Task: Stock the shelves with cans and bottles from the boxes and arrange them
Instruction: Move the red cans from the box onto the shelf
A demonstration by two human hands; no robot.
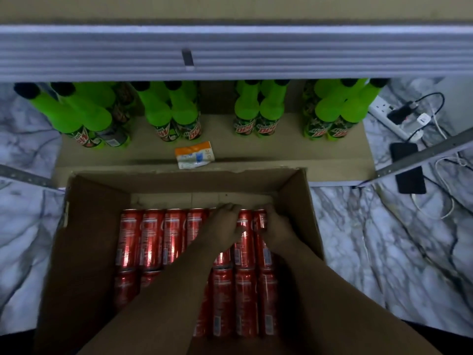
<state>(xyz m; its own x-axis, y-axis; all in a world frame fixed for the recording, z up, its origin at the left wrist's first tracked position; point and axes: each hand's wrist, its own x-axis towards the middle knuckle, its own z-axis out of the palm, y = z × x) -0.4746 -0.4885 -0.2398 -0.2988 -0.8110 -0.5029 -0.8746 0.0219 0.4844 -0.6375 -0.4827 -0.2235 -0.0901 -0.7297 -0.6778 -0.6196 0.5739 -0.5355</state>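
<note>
In the lower middle of the frame, the left hand [225,224] and the right hand [275,226] each curl around a red can [244,237] lying in the cardboard box [84,239].

White marble floor with grey veins [384,239] on both sides of me, ribbed grey metal shelf edge [230,52] above, white power strip [389,116] with cables at my right, dark phone [408,170] beside it, dim light.

Bare cardboard strip open at the far end of the brown cardboard box [97,226], beyond the red cans [151,239]. Green bottles [184,111] crowd the tan shelf board [281,147], gaps between clusters, front edge clear except a small orange-white packet [194,155].
</note>
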